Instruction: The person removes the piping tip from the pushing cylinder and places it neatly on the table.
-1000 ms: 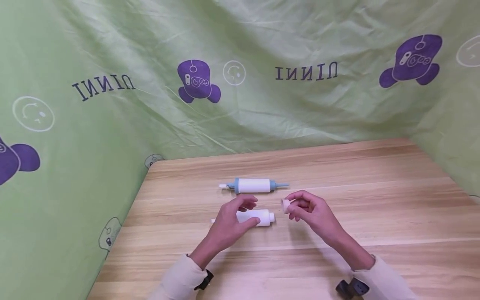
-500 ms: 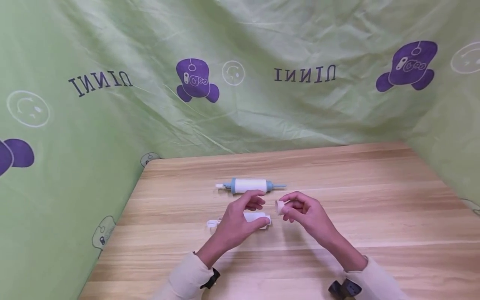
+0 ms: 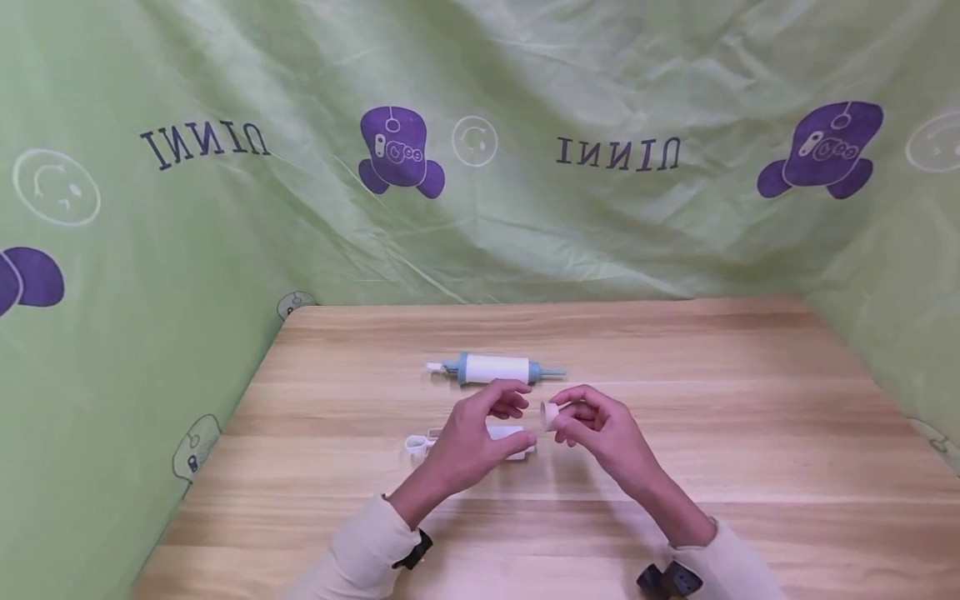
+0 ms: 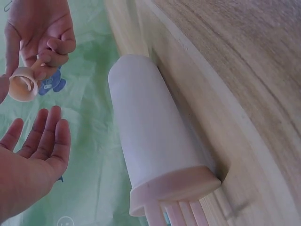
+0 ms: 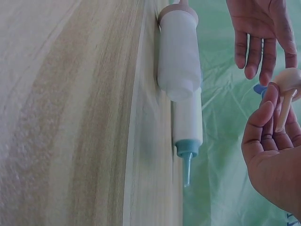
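Note:
My right hand (image 3: 600, 425) pinches a small pale nozzle cap (image 3: 550, 416) between thumb and fingers. In the right wrist view the cap's thin spout (image 5: 285, 110) points back into the palm. The cap's hollow end faces my left hand (image 3: 471, 442), whose fingers are spread and relaxed, with the thumb close to the cap. Below the left hand a white syringe-like barrel (image 4: 150, 122) lies on its side on the table. Its pinkish flange and handle rods (image 4: 175, 214) show at one end, a short neck (image 5: 180, 92) at the other.
Behind the hands lies a similar white barrel (image 3: 497, 368) with blue ends and a thin blue nozzle (image 5: 187, 169). The wooden table (image 3: 750, 375) is surrounded by green printed cloth (image 3: 517, 225) at the back and sides.
My right hand has moved a little left with the nozzle cap, and my left hand a little right, so they are closer. The near barrel's handle shows more. The head view has shifted slightly.

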### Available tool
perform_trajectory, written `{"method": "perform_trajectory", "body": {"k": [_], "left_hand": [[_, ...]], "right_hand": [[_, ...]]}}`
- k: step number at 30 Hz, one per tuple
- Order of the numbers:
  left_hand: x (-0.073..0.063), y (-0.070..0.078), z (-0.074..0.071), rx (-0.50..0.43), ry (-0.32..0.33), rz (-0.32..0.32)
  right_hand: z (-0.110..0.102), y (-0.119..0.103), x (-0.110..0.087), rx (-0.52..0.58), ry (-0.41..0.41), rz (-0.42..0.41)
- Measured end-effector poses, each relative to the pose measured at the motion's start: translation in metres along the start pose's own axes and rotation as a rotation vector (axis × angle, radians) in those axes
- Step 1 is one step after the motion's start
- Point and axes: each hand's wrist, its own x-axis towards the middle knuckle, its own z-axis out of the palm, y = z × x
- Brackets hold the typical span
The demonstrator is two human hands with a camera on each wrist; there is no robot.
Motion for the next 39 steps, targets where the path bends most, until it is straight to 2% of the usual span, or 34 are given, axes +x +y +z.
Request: {"method": "perform_trajectory", "body": {"k": [9,20,28,34,39], "left_hand": [[0.003,-0.005,0.006,-0.030,-0.012,0.033],[-0.003,-0.009,-0.004,-0.040,0.005,0.017],[-0.003,-0.009,-0.001,-0.068,0.011,0.015],[-0.004,-0.008,-0.001,-0.064,0.007,0.048],[0.001,-0.007,0.002,-0.061,0.017,0.056]], "right_hand": [[0.000,0.004,-0.001,0.009,0.009,0.004],[0.014,0.009,0.004,0.067,0.001,0.021],[0.015,0.008,0.001,0.051,-0.011,0.013],[0.017,0.009,-0.001,0.047,-0.025,0.014],[0.010,0.006,0.001,0.010,-0.031,0.023]]}}
